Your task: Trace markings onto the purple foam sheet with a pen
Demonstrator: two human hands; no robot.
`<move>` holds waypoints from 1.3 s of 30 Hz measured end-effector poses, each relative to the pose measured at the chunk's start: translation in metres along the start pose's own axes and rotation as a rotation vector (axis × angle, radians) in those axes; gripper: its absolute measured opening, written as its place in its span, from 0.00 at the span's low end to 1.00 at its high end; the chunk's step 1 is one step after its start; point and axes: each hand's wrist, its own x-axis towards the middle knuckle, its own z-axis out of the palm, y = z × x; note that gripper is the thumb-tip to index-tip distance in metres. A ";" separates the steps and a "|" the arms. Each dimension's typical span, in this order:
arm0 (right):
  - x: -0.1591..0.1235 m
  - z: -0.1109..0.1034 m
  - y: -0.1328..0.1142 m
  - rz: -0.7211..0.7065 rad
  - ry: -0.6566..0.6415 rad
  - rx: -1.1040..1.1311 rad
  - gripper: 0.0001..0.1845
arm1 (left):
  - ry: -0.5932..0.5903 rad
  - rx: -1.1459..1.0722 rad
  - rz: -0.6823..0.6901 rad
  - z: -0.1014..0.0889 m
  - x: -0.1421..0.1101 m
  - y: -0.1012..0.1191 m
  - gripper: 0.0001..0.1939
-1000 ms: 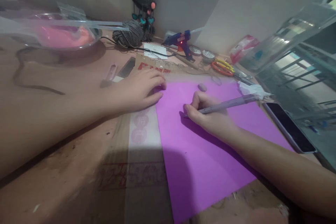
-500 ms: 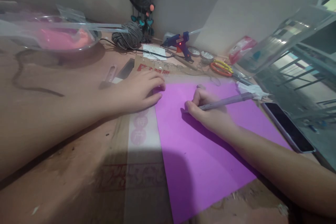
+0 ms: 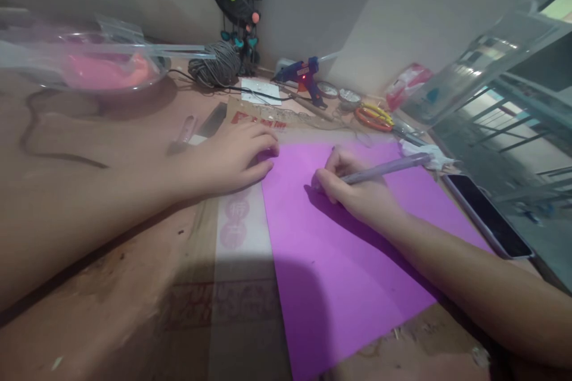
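Observation:
A purple sheet of paper (image 3: 348,274) lies on a piece of printed cardboard (image 3: 245,309). My right hand (image 3: 357,187) rests on the sheet, its fingers closed around a pen (image 3: 384,168). The pen slants up to the right, and its tip is hidden by the fingers near the paper. My left hand (image 3: 243,152) lies palm down at the sheet's upper left edge. Its fingers are loosely curved and apart, with the fingertips touching the purple paper and nothing held.
Behind the hands are a ball of grey yarn (image 3: 214,63), a blue glue gun (image 3: 304,76) with a red light, and scissors (image 3: 374,117). A phone (image 3: 489,214) lies right of the sheet. A clear bowl (image 3: 147,80) with pink material stands at the left, near a box cutter (image 3: 185,131).
The whole view has shifted slightly. The pen in my right hand has tilted a little and moved slightly over the paper. My left hand stays in place.

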 end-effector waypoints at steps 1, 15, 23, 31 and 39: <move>0.002 -0.006 -0.001 -0.015 0.000 0.006 0.12 | -0.003 0.000 0.001 0.000 0.000 0.000 0.19; 0.043 -0.055 0.061 -0.185 0.111 -0.711 0.13 | 0.090 0.016 0.097 0.000 -0.003 0.005 0.16; 0.018 -0.040 0.010 -0.082 -0.178 -0.224 0.07 | -0.080 -0.120 0.222 0.002 -0.007 0.015 0.23; -0.003 -0.024 0.005 -0.310 -0.256 -0.419 0.09 | -0.128 -0.106 0.199 0.001 -0.006 0.015 0.24; -0.016 -0.020 -0.002 -0.650 -0.389 -0.535 0.15 | -0.134 -0.096 0.197 0.001 -0.007 0.017 0.23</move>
